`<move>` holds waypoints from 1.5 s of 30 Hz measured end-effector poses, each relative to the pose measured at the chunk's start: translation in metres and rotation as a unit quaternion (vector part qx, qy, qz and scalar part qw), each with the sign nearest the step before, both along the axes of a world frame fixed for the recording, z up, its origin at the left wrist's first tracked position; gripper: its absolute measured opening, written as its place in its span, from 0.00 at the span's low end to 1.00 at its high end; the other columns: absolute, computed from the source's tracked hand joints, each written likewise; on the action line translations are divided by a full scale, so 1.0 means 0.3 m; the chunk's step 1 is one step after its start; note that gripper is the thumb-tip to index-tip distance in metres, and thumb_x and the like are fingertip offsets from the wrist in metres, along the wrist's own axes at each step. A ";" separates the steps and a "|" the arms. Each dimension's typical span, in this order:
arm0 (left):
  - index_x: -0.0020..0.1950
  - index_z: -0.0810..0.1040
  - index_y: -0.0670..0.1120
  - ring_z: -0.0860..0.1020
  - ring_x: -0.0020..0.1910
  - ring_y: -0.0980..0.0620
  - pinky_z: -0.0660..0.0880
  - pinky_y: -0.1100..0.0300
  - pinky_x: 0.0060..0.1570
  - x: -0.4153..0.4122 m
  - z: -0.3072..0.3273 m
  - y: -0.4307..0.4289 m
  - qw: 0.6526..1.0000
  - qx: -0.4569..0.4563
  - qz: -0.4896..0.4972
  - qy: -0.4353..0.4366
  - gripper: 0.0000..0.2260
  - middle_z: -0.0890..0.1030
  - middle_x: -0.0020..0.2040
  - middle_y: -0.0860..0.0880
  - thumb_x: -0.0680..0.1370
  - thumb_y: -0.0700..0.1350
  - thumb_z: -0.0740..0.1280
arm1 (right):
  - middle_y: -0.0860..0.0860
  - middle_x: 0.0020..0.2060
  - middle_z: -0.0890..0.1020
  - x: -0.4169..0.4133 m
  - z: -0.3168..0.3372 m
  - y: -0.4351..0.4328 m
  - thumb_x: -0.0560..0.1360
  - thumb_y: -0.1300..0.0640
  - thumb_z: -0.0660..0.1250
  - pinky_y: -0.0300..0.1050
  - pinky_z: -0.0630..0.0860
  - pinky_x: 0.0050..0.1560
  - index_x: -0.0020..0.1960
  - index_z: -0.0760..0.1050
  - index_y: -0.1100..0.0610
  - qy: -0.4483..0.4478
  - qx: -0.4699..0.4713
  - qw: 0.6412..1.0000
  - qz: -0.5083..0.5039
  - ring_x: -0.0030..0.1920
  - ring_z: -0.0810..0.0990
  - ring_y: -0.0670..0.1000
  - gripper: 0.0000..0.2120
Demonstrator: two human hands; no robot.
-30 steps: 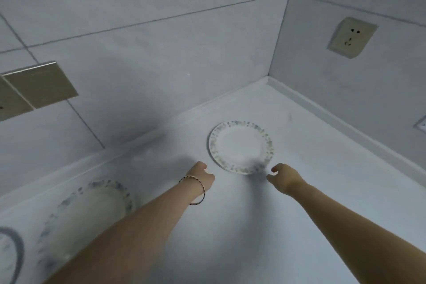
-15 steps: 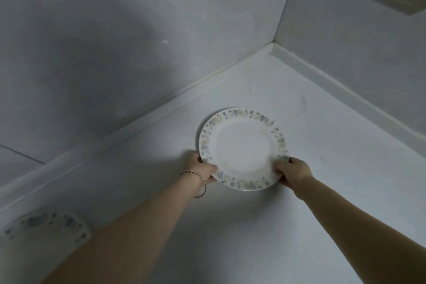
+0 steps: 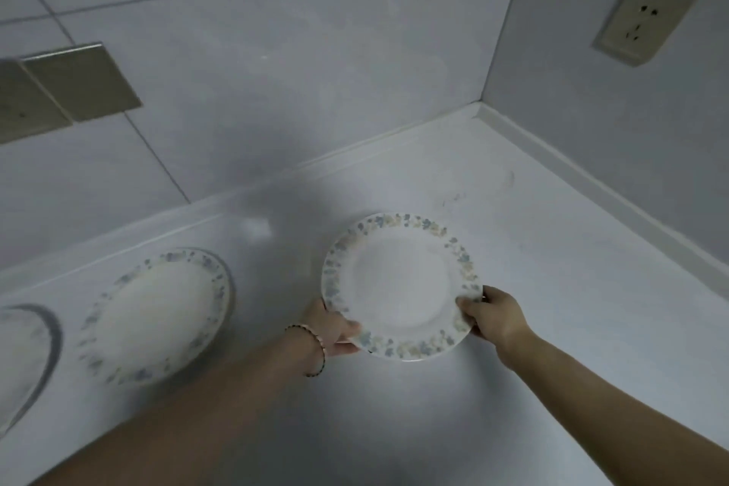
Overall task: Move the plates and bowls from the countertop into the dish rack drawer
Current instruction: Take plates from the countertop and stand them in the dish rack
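Two hands grip one floral-rimmed plate [image 3: 398, 284] at centre right of my view: my left hand [image 3: 331, 327] pinches its lower-left rim and my right hand [image 3: 493, 316] its right rim, over the pale countertop [image 3: 572, 288]. A second plate [image 3: 157, 312] lies on the counter at lower left. The grey tiled walls [image 3: 296, 51] meet in a corner at upper right, with a wall socket [image 3: 641, 22] beside it.

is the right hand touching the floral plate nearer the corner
Touching. The head view shows the right hand gripping the plate at its near right rim, with the thumb lying over the flower border.
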State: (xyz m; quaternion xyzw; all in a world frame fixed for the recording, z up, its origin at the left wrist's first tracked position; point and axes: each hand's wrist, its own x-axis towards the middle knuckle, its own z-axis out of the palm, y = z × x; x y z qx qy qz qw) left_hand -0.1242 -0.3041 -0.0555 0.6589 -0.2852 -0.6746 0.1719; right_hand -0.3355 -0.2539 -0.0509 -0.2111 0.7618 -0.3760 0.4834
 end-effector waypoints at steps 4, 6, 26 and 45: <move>0.59 0.70 0.37 0.80 0.44 0.40 0.79 0.59 0.21 0.100 0.062 0.274 0.996 -0.036 0.076 0.024 0.16 0.78 0.57 0.35 0.74 0.25 0.63 | 0.56 0.34 0.76 0.085 0.064 0.162 0.75 0.69 0.62 0.51 0.77 0.45 0.51 0.75 0.65 0.023 -0.034 0.996 0.083 0.34 0.75 0.54 0.06; 0.64 0.70 0.33 0.79 0.41 0.41 0.79 0.57 0.22 0.165 0.099 0.426 0.990 -0.051 0.125 0.030 0.19 0.77 0.61 0.34 0.73 0.24 0.63 | 0.54 0.29 0.73 0.149 0.086 0.259 0.74 0.69 0.62 0.45 0.74 0.36 0.46 0.74 0.64 0.035 -0.045 0.991 0.120 0.30 0.71 0.51 0.03; 0.63 0.72 0.33 0.76 0.61 0.37 0.77 0.47 0.53 1.280 0.029 1.725 0.938 0.021 0.334 -0.092 0.19 0.77 0.62 0.39 0.73 0.27 0.67 | 0.57 0.51 0.79 1.315 -0.030 1.186 0.77 0.67 0.61 0.42 0.81 0.42 0.58 0.72 0.60 -0.069 0.030 0.870 0.487 0.46 0.80 0.54 0.10; 0.54 0.77 0.37 0.78 0.55 0.38 0.78 0.43 0.52 2.166 -0.404 2.076 0.918 0.159 0.336 -0.138 0.12 0.78 0.61 0.36 0.73 0.27 0.65 | 0.57 0.47 0.77 2.210 -0.502 1.546 0.74 0.70 0.63 0.60 0.78 0.54 0.49 0.72 0.58 -0.084 0.181 0.868 0.454 0.53 0.77 0.62 0.09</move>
